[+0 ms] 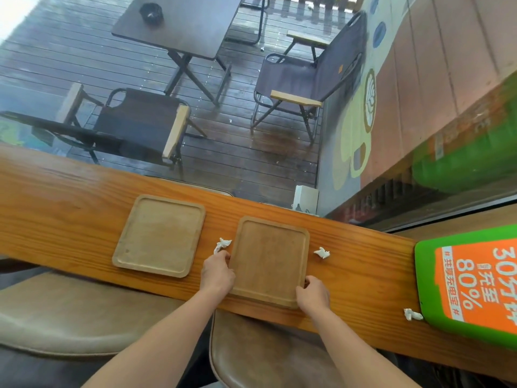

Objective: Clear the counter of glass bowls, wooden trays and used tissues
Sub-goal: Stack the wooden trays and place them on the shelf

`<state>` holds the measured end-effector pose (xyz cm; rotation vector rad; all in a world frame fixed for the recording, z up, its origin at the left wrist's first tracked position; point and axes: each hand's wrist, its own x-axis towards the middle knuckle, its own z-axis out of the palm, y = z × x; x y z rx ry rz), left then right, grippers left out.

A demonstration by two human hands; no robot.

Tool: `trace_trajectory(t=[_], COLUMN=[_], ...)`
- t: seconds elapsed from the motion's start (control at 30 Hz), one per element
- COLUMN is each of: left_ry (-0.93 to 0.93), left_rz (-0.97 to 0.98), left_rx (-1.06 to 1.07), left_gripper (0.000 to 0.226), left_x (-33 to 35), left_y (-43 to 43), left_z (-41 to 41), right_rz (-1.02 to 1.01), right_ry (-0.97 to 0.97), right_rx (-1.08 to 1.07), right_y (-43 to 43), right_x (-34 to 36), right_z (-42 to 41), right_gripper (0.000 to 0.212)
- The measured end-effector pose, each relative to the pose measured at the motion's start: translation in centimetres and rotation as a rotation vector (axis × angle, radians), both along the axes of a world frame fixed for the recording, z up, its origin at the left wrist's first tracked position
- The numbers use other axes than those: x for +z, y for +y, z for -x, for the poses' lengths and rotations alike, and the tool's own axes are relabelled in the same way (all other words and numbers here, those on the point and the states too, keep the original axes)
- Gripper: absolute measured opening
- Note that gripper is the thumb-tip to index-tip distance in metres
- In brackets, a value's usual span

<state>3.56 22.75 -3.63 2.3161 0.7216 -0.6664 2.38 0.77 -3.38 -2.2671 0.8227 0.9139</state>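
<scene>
Head view: long orange-brown wooden table (pixel 70 197) carries two square wooden trays. Darker brown square wooden tray (pixel 270 256) sits near the table's near edge; left hand (pixel 218 271) grip pinches its left rim, right hand (pixel 313 294) grip pinches its near-right corner. Lighter tan square wooden tray (pixel 159 235) lies flat to the left, apart. Crumpled white tissue (pixel 222 244) just beside left fingers; second crumpled tissue (pixel 321 252) right of the dark tray; third crumpled tissue (pixel 412 315) touching the green-and-orange sign board (pixel 470 284).

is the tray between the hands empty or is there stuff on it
Empty. The darker tray shows only bare wood inside its rim; the nearest tissue lies on the counter beside it.
</scene>
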Motion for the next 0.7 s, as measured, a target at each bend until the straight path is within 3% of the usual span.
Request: trace_trajectory(t=[0.13,0.23,0.4,0.5,0.63,0.7], left_ry=[-0.023,-0.075,-0.187,-0.186,-0.136,-0.049], left_rz=[0.044,0.072,-0.015,-0.084,-0.235,-0.22], left_rx=[-0.02,-0.035,0.029,0.081,0.081,0.057], left_gripper=[0.039,0.033,0.025,0.031,0.044,0.05], left_x=[0.7,2.0,3.9,3.9,2.5,1.0], left_y=[1.2,3.5,10.6,16.6,23.1,25.2], left_z=[-0.4,-1.4,-2.8,-3.0,-3.0,-3.1], right_rz=[0.12,0.206,-0.193,-0.296,-0.183,-0.074], right_ry=[-0.095,-0.246,-0.12,-0.122,-0.16,-0.117], right_rx=[-0.066,0.101,0.325,0.328,0.25,0.193], right_y=[1.5,3.9,13.5,20.4,26.4,28.4], right_x=[1.3,2.5,3.5,3.7,2.4,1.1], right_z=[-0.8,-1.5,-3.8,-4.6,-4.8,-4.6], right_gripper=[0.057,0.054,0.047,0.051,0.045,0.058])
